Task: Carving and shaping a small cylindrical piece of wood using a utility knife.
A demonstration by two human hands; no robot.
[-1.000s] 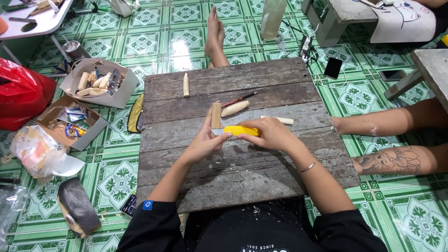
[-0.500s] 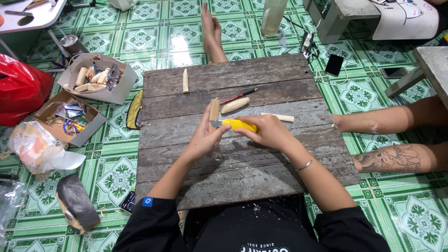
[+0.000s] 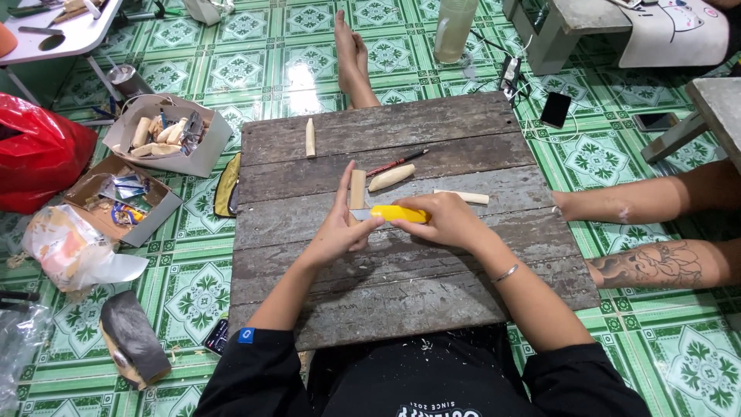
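Near the middle of the wooden desk (image 3: 401, 286), the right hand (image 3: 444, 220) is wrapped around a yellow-handled knife (image 3: 397, 214), its blade pointing toward the left hand (image 3: 340, 232). The left hand grips a short flat wood piece (image 3: 357, 189), held upright with its top poking above the fingers; the blade meets it at its lower end. Just beyond the hands lie a rounded wooden peg (image 3: 391, 177), a thin stick (image 3: 461, 197) and a red-and-black pencil (image 3: 397, 162). Another peg (image 3: 310, 137) lies near the far edge, well apart.
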